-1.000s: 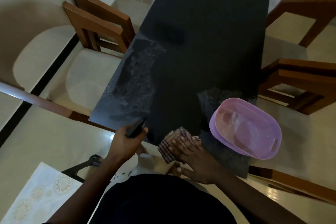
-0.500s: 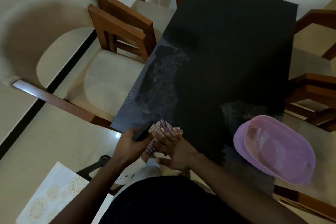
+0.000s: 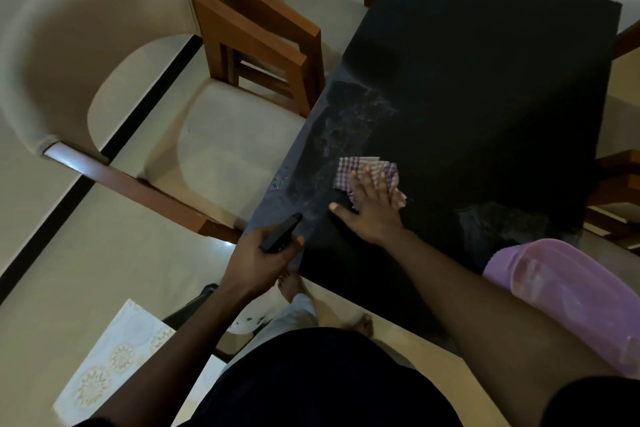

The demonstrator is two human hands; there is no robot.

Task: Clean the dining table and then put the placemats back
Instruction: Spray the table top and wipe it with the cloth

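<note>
A black dining table (image 3: 485, 87) fills the middle of the head view, with a wet, streaky patch along its left side. My right hand (image 3: 370, 208) lies flat with spread fingers on a checked purple-and-white cloth (image 3: 349, 168), pressing it onto the tabletop near the left edge. At the table's near left corner my left hand (image 3: 259, 258) grips a small black object (image 3: 280, 232). A white placemat with a pale round pattern (image 3: 107, 360) lies low at the left, off the table.
A pink plastic basin (image 3: 568, 291) sits on the table's near right corner. Wooden chairs with cream seats (image 3: 256, 45) stand along the left side, and more chair frames (image 3: 616, 198) at the right. A cream tiled floor (image 3: 104, 253) with a black strip surrounds the table.
My right hand has pushed the cloth away from the near edge, forward and onto the wet patch. My left hand stays at the corner with the black object. The view has shifted right.
</note>
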